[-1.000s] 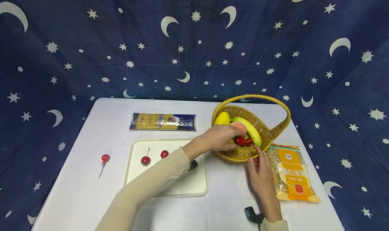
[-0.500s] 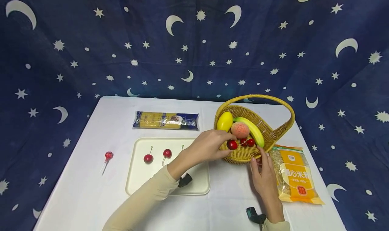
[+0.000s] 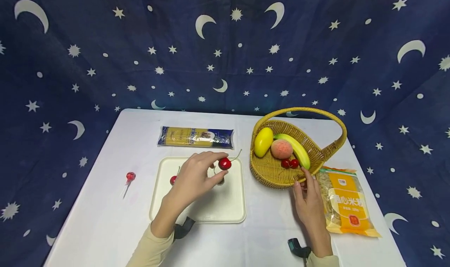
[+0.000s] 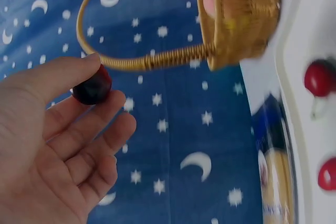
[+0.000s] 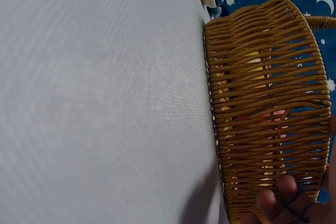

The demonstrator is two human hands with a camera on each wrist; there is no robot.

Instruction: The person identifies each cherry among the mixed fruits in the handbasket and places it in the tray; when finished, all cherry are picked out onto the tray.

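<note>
My left hand (image 3: 197,177) pinches a red cherry (image 3: 225,164) between thumb and fingertips, its stem pointing up and to the right. In the head view it hovers above the cream tray (image 3: 225,217). Another cherry (image 3: 173,180) on the tray is partly covered by that hand; the left wrist view has two red cherries on the tray, one near the top (image 4: 319,78) and one lower (image 4: 328,174). My right hand (image 3: 311,208) grips the near rim of the wicker basket (image 3: 268,177), fingertips on its outer wall. Inside lie a banana (image 3: 297,148), a peach (image 3: 281,148), a yellow fruit (image 3: 263,142) and small red cherries (image 3: 290,163).
A yellow and blue pasta packet (image 3: 197,137) lies behind the tray. An orange noodle bag (image 3: 344,202) is beside the basket on the right. To the left of the tray lies a red lollipop (image 3: 130,177). The basket's tall handle (image 3: 299,109) arches over its back.
My left hand has come out of the basket with a cherry and moved left to above the tray. My right hand has stayed at the basket's rim.
</note>
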